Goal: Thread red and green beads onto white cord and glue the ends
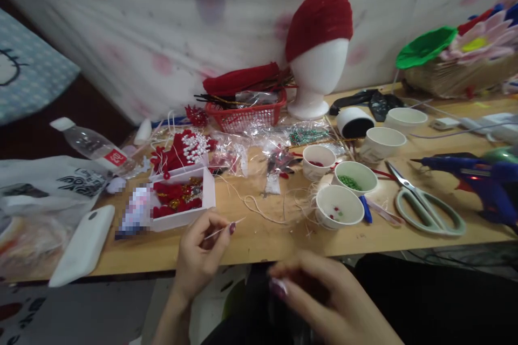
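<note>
My left hand [204, 245] is closed at the front edge of the table. Thumb and index finger pinch a thin white cord [240, 220], whose short end sticks out past the fingertips. Lower and to the right, my right hand [313, 294] is smeared by motion, thumb and fingers drawn together; anything between them is hidden. In front of my hands, loose white cord [259, 211] curls over the tabletop. Nearby stand a paper cup with a few beads [340, 206], a cup of green beads [356, 177] and a cup with dark red pieces [319, 161].
Left lie a white box of red and gold ornaments [184, 218], a white phone [83, 245] and a plastic bottle [93, 143]. Scissors [429, 210] and a blue glue gun [477, 172] lie right. Behind are a red basket [246, 117] and a foam head [319, 67].
</note>
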{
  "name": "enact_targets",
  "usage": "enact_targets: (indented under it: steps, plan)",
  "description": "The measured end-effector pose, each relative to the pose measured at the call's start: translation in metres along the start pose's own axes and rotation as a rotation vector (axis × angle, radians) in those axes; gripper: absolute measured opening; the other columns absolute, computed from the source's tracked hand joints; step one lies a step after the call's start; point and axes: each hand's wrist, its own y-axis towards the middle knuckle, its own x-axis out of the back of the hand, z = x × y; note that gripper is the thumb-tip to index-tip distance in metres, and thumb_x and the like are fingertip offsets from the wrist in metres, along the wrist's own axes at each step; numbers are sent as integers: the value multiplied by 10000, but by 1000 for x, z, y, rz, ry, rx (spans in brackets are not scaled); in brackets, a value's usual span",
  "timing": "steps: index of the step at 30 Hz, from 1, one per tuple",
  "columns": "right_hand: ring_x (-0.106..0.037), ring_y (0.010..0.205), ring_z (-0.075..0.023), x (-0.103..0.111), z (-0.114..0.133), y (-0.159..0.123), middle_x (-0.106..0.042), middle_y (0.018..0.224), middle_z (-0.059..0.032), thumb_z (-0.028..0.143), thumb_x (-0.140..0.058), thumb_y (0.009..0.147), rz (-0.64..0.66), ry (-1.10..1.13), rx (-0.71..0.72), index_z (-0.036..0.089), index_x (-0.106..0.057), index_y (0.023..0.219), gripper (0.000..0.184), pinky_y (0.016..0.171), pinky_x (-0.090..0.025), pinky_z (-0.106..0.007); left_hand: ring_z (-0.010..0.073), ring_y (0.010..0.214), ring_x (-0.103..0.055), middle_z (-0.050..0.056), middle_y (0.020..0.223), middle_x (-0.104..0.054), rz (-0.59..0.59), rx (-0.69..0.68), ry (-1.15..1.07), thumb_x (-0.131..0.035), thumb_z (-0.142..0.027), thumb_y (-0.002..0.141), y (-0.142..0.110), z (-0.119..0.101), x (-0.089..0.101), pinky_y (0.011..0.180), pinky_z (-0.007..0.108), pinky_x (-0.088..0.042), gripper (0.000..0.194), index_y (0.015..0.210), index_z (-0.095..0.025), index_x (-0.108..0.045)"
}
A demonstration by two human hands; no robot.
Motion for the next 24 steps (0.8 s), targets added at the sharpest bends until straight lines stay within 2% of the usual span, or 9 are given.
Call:
enact_targets:
  steps: [3, 5, 7, 10, 14, 17, 19, 24]
  plan:
    - [-629, 749, -130, -10, 21, 40, -705, 895, -7, 406, -747, 811, -60, 340, 32, 300, -749, 1015, 230, 669, -513, -225, 86, 571, -449, -40, 649, -478, -42, -209, -70, -638, -175, 869, 12, -29, -9, 495, 182, -340, 115, 760, -197, -609]
    - [-597, 764, -103, -11, 24, 55, -684, 970, 8, 362, -807, 764, -76, 528, 121, 353, -746, 1065, 307, 675, -500, -198, 81, 574, -456, -38, 652, -493, -54, -268, -144, -640, -151, 872, 18, -42, -17, 503, 178, -346, 109, 777, -198, -619]
    - [-571, 756, -81, -10, 21, 63, -671, 1003, 19, 357, -827, 755, -83, 706, 199, 385, -753, 1066, 321, 679, -494, -173, 77, 573, -462, -34, 655, -517, -42, -246, -275, -644, -155, 879, 20, -47, -28, 506, 173, -352, 101, 789, -197, -629]
    - [-535, 705, -55, -10, 14, 67, -645, 989, 24, 406, -824, 762, -104, 869, 263, 375, -780, 1022, 266, 655, -484, -147, 75, 559, -454, -28, 651, -522, 0, -135, -499, -667, -198, 881, 19, -41, -45, 492, 172, -347, 119, 769, -187, -630]
    - [-520, 703, -48, -8, 8, 69, -635, 983, 26, 384, -790, 811, -176, 868, 325, 362, -811, 911, 104, 649, -473, -137, 65, 551, -423, -36, 652, -481, 74, 55, -683, -698, -261, 874, 18, -29, -58, 497, 171, -335, 169, 746, -183, -620]
    - [-530, 691, -47, -5, 5, 70, -641, 917, 25, 367, -782, 823, -265, 812, 323, 342, -817, 846, 48, 650, -476, -136, 58, 539, -387, -41, 647, -465, 140, 115, -721, -702, -292, 874, 21, -23, -60, 479, 171, -293, 180, 750, -188, -624]
    - [-551, 682, -50, -3, 4, 71, -636, 853, 25, 363, -801, 801, -339, 765, 321, 308, -813, 779, 60, 657, -487, -139, 59, 539, -365, -44, 646, -448, 165, 141, -712, -707, -298, 870, 22, -20, -61, 473, 177, -275, 186, 747, -188, -620]
    - [-613, 693, -69, 0, 8, 66, -627, 736, 31, 361, -838, 750, -513, 650, 362, 229, -737, 602, 223, 655, -506, -138, 73, 555, -350, -48, 627, -406, 224, 148, -639, -728, -295, 849, 19, -18, -64, 488, 198, -263, 195, 725, -188, -623]
